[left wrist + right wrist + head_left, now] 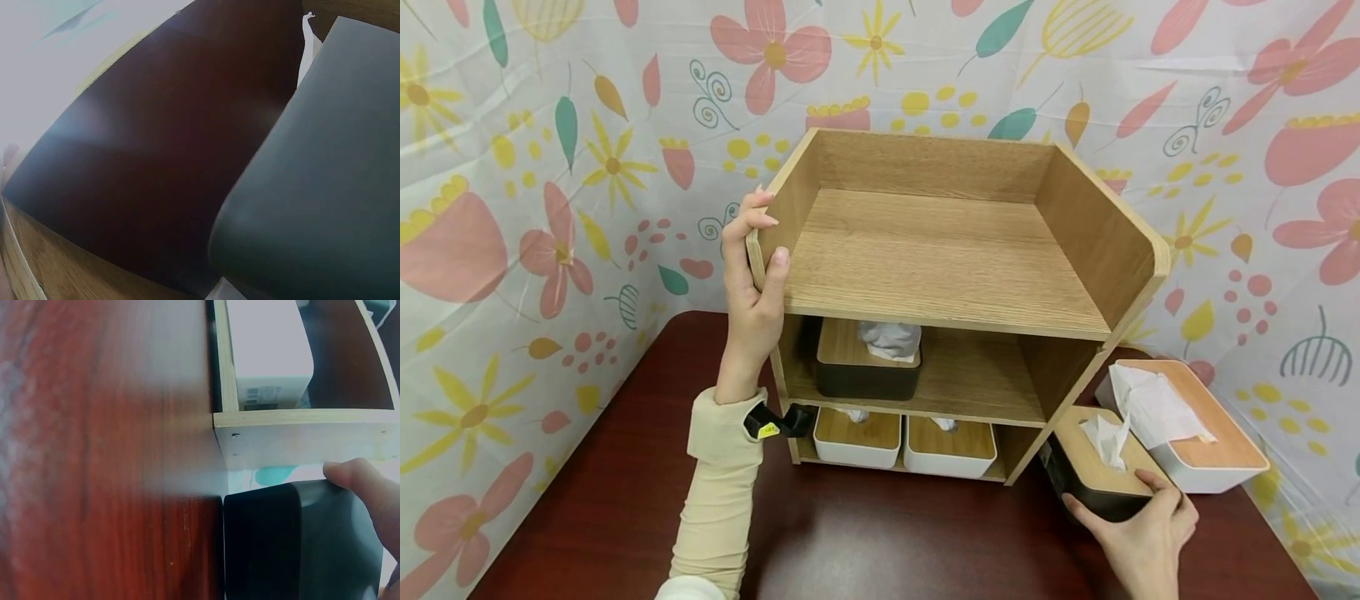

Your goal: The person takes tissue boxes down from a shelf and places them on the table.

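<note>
Black tissue box (1138, 468) was gripped by right hand (1150, 525), shelf (940, 258) by left hand (752, 279); illegible white-box print (262, 395) was seen only from right wrist.

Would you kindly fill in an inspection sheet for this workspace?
Surface: dark red table, glossy.
Job's things: wooden shelf; inner dark tissue box on its middle level; left white box and right white box on the bottom level; outer dark box and outer white box to its right.
Clutter: nothing seen.
Grippers: left hand grips the shelf's left side; right hand holds the outer dark box.
Cables: nothing seen.
Surroundings: floral fabric backdrop.
</note>
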Demonstrator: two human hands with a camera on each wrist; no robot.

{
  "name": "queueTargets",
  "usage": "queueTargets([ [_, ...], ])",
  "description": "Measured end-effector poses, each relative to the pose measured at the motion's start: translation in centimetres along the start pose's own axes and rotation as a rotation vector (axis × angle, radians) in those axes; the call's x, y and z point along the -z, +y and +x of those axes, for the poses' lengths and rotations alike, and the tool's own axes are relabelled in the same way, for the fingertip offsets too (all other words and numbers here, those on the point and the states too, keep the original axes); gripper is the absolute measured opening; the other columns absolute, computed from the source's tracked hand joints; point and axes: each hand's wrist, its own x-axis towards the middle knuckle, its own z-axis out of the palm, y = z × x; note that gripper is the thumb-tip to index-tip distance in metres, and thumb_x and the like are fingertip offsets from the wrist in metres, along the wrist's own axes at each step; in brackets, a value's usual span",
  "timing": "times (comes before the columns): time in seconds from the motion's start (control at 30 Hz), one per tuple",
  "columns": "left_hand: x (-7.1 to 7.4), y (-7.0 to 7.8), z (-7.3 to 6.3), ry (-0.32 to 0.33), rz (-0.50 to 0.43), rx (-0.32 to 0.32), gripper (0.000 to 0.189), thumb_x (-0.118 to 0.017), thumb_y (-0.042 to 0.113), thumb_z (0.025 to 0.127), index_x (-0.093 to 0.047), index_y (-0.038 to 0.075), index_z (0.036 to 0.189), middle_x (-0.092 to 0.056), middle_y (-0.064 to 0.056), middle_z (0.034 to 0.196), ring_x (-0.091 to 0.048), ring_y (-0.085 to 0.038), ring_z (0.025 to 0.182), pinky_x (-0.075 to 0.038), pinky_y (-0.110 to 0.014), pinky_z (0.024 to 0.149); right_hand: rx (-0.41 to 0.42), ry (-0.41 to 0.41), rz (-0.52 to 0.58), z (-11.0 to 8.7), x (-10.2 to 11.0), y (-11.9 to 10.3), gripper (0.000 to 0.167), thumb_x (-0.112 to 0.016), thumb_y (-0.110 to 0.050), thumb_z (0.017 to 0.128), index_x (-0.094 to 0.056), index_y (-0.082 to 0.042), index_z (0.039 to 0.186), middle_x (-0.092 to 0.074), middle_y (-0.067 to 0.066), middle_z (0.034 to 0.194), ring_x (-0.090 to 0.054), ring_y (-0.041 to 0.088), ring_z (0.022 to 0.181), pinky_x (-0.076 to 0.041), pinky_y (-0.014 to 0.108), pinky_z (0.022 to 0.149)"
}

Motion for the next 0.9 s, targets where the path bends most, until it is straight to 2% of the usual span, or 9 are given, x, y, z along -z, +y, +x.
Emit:
queueTargets([
  [0.17, 0.0, 0.0, 0.1, 0.002, -0.002, -0.003, 0.029, -0.044, 0.008, 0.089, -0.040, -0.008, 0.113, -0.044, -0.017, 0.133, -0.032, -0.030, 0.141, -0.026, -0.048, 0.118, -0.019, -0.045, -0.035, 0.1, 0.2, 0.0, 0.108, -0.090, -0.022, 0.056, -0.029, -0.006, 0.144, -0.019, 0.037, 0.139, -0.013, 0.047, 0.134, -0.028, 0.062, 0.097],
  [0.37, 0.0, 0.0, 0.0, 0.004, -0.004, -0.001, 0.029, -0.044, 0.008, 0.089, -0.040, -0.008, 0.112, -0.045, -0.011, 0.134, -0.032, -0.028, 0.141, -0.025, -0.048, 0.118, -0.005, -0.057, -0.069, 0.4, 0.0, 0.1, 0.114, -0.089, -0.023, 0.056, -0.024, -0.001, 0.148, -0.018, 0.041, 0.139, -0.013, 0.050, 0.134, -0.027, 0.064, 0.098],
  [0.5, -0.1, 0.0, 0.1, -0.001, -0.011, 0.000, 0.029, -0.044, 0.007, 0.089, -0.040, -0.008, 0.113, -0.045, -0.008, 0.134, -0.032, -0.028, 0.141, -0.025, -0.048, 0.118, -0.007, -0.089, -0.090, 0.6, 0.0, 0.1, 0.118, -0.088, -0.025, 0.057, -0.019, 0.003, 0.149, -0.015, 0.045, 0.139, -0.010, 0.054, 0.134, -0.024, 0.064, 0.100],
  [0.63, -0.1, 0.0, 0.1, -0.004, -0.011, 0.007, 0.029, -0.044, 0.008, 0.089, -0.040, -0.008, 0.113, -0.044, -0.010, 0.134, -0.032, -0.027, 0.141, -0.026, -0.048, 0.118, -0.010, -0.129, -0.113, 0.8, -0.1, -0.2, 0.120, -0.088, -0.027, 0.059, -0.016, 0.004, 0.149, -0.012, 0.048, 0.137, -0.008, 0.056, 0.133, -0.023, 0.065, 0.100],
  [0.9, -0.1, 0.0, 0.0, 0.003, -0.005, 0.009, 0.028, -0.044, 0.007, 0.089, -0.040, -0.008, 0.113, -0.045, -0.012, 0.133, -0.032, -0.031, 0.140, -0.026, -0.048, 0.118, -0.004, -0.163, -0.138, 1.3, -0.2, -0.3, 0.121, -0.088, -0.026, 0.058, -0.015, 0.005, 0.149, -0.017, 0.052, 0.134, -0.008, 0.058, 0.130, -0.023, 0.066, 0.099],
])
